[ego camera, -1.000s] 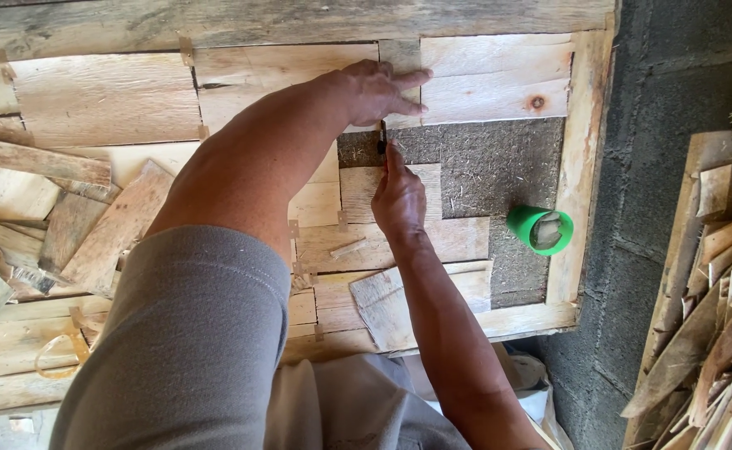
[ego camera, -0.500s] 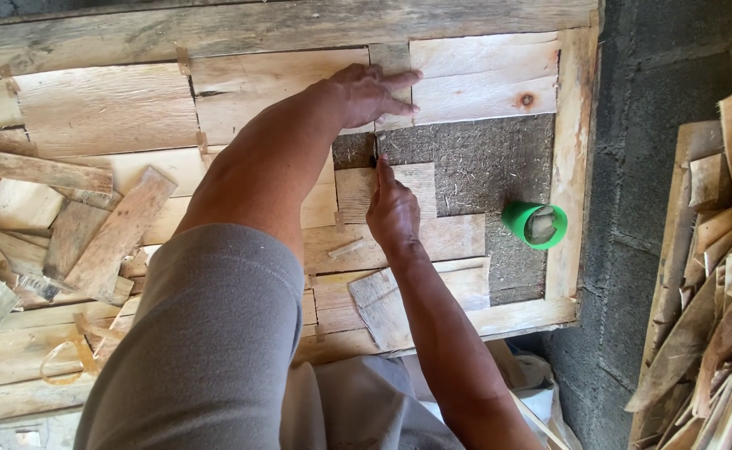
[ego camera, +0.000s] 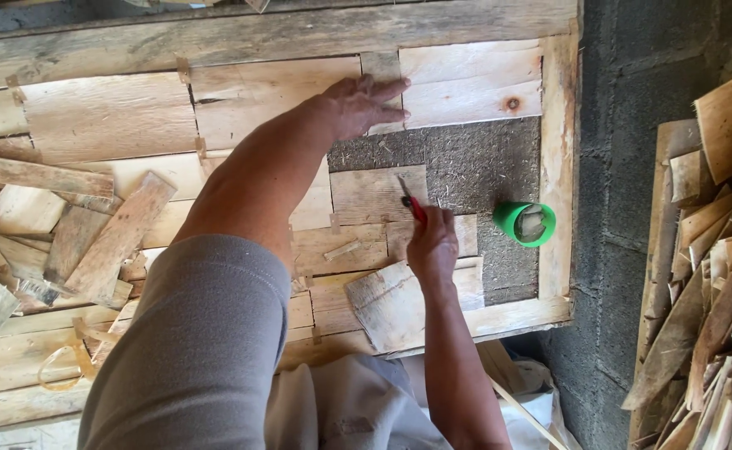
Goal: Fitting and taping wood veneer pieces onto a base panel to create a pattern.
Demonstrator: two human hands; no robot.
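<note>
My left hand (ego camera: pixel 364 103) lies flat, fingers spread, on a narrow wooden piece (ego camera: pixel 382 75) near the top of a wooden frame (ego camera: pixel 559 167) filled with fitted wood pieces. My right hand (ego camera: pixel 433 245) grips a red-handled tool (ego camera: pixel 411 201), its tip pointing up over a small square wooden piece (ego camera: pixel 368 192). Grey-brown fibrous backing (ego camera: pixel 474 162) shows where no wood covers it.
A green cup (ego camera: pixel 525 223) stands on the backing to the right of my right hand. Loose wood offcuts (ego camera: pixel 66 233) lie over the left of the frame. Several wood scraps are stacked at the far right (ego camera: pixel 707 275) beside a grey block wall (ego camera: pixel 632 125).
My right hand has drawn down and to the right from the gap beside my left hand, and the red-handled tool now shows. My left hand stays pressed on the top piece.
</note>
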